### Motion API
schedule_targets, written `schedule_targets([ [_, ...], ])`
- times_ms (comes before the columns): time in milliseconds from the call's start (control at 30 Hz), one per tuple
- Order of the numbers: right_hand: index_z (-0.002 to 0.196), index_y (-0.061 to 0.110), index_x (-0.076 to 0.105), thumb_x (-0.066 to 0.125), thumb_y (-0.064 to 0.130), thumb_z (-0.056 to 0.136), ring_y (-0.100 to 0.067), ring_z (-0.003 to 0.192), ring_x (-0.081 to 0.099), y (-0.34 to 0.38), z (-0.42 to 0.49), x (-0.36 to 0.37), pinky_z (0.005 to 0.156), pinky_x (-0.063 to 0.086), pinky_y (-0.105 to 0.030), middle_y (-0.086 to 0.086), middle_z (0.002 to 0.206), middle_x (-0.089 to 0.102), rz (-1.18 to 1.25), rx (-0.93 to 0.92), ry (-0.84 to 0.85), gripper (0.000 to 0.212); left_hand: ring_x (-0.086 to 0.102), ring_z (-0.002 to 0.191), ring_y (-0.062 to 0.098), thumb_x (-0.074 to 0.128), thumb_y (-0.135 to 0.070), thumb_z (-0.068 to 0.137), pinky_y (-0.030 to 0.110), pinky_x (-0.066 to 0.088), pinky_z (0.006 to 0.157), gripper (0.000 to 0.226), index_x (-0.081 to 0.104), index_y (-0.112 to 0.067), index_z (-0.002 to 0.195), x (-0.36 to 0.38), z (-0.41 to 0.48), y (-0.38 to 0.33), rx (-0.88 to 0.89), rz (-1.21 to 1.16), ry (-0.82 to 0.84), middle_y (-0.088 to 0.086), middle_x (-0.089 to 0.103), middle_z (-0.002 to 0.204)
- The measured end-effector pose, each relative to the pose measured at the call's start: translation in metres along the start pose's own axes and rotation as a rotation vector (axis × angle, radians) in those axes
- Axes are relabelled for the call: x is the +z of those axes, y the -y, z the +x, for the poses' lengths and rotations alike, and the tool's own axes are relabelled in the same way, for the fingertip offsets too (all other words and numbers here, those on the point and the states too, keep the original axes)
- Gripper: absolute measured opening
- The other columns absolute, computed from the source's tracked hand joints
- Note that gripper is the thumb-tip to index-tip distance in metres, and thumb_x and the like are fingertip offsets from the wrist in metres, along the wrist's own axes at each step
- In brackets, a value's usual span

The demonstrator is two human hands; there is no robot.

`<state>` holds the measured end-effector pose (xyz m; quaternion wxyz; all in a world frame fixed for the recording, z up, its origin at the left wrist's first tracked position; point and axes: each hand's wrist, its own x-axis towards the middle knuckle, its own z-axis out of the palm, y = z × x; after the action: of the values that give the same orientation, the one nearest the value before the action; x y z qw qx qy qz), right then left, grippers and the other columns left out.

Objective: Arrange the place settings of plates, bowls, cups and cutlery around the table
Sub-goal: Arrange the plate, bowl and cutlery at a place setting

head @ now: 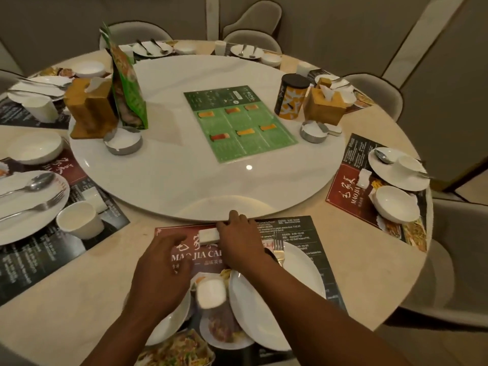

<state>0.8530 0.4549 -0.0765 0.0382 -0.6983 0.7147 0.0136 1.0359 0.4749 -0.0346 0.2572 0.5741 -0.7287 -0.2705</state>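
On the dark and red placemat [293, 229] in front of me lies a white plate [280, 299] with a fork [278, 252] on its far rim. My right hand [239, 240] pinches a small white packet [209, 235] at the mat's far edge, with its fingertips at the turntable's rim. My left hand [161, 276] hovers with relaxed fingers over the mat's left half and holds nothing. A white cup [211, 293] stands between the plate and a white bowl [169, 324], which my left wrist partly hides.
A white turntable [184, 180] carries a green menu [240, 122], two wooden tissue boxes [91, 107], a green bag [126, 83], a yellow canister [290, 97] and two ashtrays [122, 141]. Set places lie at the left [29, 204] and right [396, 170]. Chairs ring the table.
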Motion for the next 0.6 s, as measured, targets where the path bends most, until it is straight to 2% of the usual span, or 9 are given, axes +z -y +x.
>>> schedule_targets([
  [167,0.109,0.011,0.059,0.072,0.016,0.073,-0.035,0.103,0.048,-0.004,0.001,-0.002,0.084,0.040,-0.043,-0.016,0.115,0.046,0.018,-0.017,-0.028,0.039,0.060,0.103,0.020,0.072,-0.009,0.080,0.030,0.043,0.083,0.043,0.062,-0.020,0.121,-0.004,-0.003,-0.010,-0.036,0.046,-0.047,0.000,0.061,0.117],
  [300,0.107,0.012,0.062,0.073,0.036,0.077,-0.033,0.097,0.052,-0.021,0.001,-0.021,0.079,0.042,-0.041,-0.014,0.113,0.048,0.099,-0.045,-0.076,0.041,0.053,0.093,0.012,0.070,-0.009,0.082,0.030,0.042,0.080,0.042,0.061,-0.022,0.120,-0.009,0.000,-0.023,-0.046,0.010,-0.101,-0.004,0.058,0.112],
  [367,0.111,0.013,0.062,0.070,0.037,0.079,-0.032,0.095,0.054,-0.048,-0.005,-0.042,0.079,0.045,-0.039,-0.011,0.111,0.051,0.191,-0.025,-0.065,0.041,0.051,0.090,0.009,0.069,-0.008,0.082,0.029,0.040,0.076,0.042,0.061,-0.025,0.120,-0.008,0.001,-0.030,-0.045,-0.015,-0.111,-0.010,0.055,0.108],
  [433,0.117,0.016,0.062,0.068,0.028,0.083,-0.027,0.098,0.057,-0.088,-0.013,-0.058,0.077,0.046,-0.034,-0.006,0.110,0.053,0.302,0.033,-0.033,0.036,0.051,0.090,0.008,0.069,-0.007,0.082,0.028,0.040,0.077,0.043,0.061,-0.025,0.120,-0.005,0.001,-0.038,-0.023,-0.023,-0.114,-0.012,0.053,0.107],
  [600,0.120,0.024,0.066,0.077,0.024,0.080,-0.016,0.100,0.055,-0.173,-0.038,-0.046,0.079,0.047,-0.026,0.003,0.112,0.059,0.425,0.230,-0.009,0.041,0.057,0.098,0.016,0.070,-0.003,0.079,0.032,0.045,0.082,0.045,0.062,-0.022,0.119,0.010,-0.001,-0.047,-0.013,-0.037,-0.074,-0.004,0.059,0.111],
])
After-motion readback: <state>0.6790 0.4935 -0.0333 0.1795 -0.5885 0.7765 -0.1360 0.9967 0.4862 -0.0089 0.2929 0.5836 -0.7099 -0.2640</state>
